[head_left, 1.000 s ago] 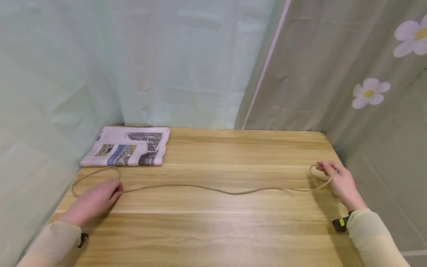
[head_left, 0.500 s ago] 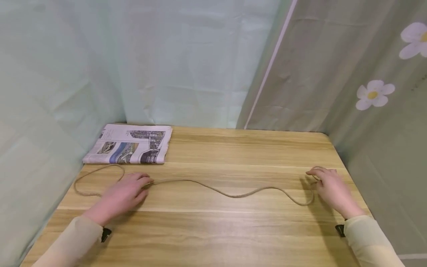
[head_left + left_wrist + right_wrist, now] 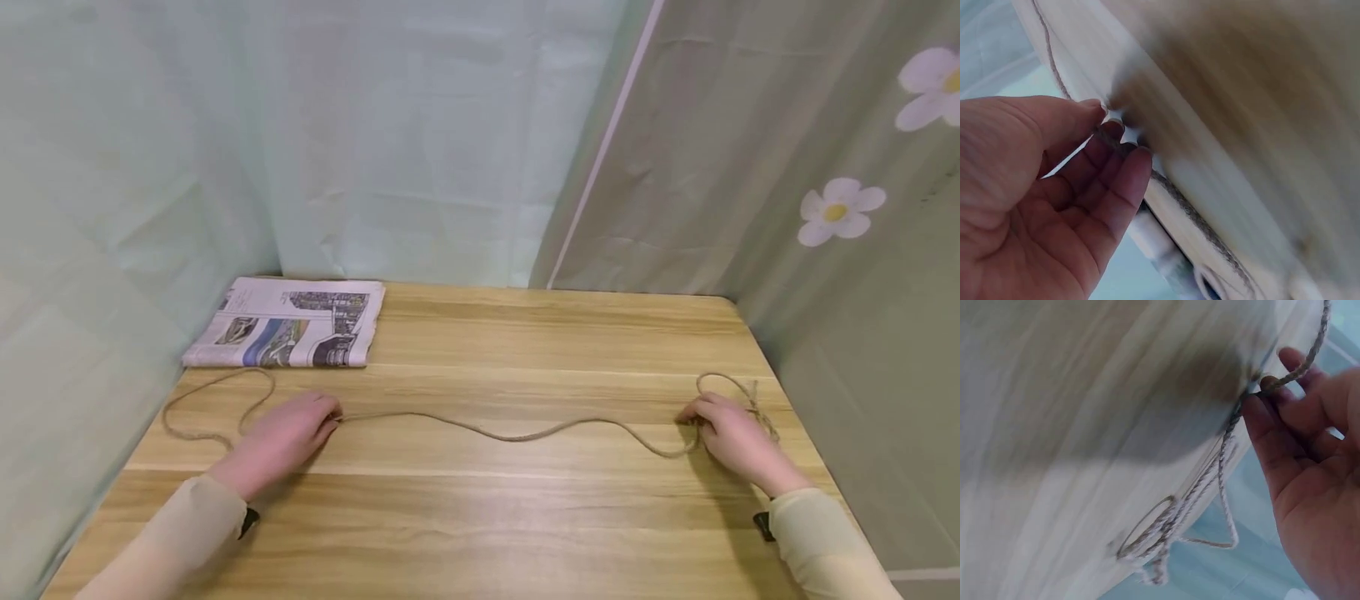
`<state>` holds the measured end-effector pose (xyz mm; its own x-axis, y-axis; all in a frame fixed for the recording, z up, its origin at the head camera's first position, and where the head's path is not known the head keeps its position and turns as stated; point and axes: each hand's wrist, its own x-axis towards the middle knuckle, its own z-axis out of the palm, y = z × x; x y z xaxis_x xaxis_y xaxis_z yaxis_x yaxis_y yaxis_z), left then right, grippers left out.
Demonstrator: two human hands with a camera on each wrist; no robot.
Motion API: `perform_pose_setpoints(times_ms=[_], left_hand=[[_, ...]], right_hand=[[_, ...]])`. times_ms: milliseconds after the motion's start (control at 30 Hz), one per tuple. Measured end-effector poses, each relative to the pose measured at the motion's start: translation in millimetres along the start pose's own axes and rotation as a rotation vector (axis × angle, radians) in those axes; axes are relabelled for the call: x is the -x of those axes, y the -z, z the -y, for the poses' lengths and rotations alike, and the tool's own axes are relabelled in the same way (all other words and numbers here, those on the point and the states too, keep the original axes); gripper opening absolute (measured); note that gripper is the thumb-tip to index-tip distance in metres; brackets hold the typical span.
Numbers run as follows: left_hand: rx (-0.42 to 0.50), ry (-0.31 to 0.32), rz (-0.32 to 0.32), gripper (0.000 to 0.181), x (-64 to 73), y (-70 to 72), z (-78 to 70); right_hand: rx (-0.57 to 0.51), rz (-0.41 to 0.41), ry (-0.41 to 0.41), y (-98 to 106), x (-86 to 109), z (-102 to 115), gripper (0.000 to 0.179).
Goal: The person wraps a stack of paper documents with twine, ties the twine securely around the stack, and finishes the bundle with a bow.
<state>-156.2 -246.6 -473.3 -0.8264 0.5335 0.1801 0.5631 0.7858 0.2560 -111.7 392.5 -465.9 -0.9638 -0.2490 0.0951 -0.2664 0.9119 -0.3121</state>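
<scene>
head view: left hand (image 3: 287, 435) and right hand (image 3: 733, 435) each pinch the rope (image 3: 516, 439), wavy between them on the table (image 3: 517, 525)

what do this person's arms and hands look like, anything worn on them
The left hand and right hand wear no gloves. The left sleeve and right sleeve look plain, pale cream, reaching the wrists. A small black object shows by the left cuff, and a similar one by the right.
</scene>
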Motion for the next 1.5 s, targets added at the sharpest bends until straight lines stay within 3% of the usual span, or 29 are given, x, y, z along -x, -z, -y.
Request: perform_pose_setpoints(times_ms=[233,500,700,1000,1233,1500], left_hand=[[-0.024,0.09,0.029,0.015,18.9,11.8,24.6],[-0.04,0.127,0.017,0.014,33.2,18.9,45.4],[0.0,0.141,0.007,0.011,30.7,20.1,54.0],[0.036,0.204,0.076,0.012,27.5,22.6,62.0],[0.104,0.267,0.112,0.006,23.5,23.7,67.9],[0.095,0.279,0.119,0.005,20.1,24.9,74.8]], right_hand=[[0.047,-0.045,0.028,-2,3.8,-9,0.015],[0.013,-0.086,-0.058,-1,1.9,-18,0.006],[0.048,-0.079,-0.039,-2,-0.1,-23,0.006],[0.084,-0.041,-0.034,-2,-7.3,-21,0.006],[0.065,-0.02,-0.012,-2,-13.1,-23,0.006],[0.048,-0.027,-0.014,-4,-19.7,-28,0.006]])
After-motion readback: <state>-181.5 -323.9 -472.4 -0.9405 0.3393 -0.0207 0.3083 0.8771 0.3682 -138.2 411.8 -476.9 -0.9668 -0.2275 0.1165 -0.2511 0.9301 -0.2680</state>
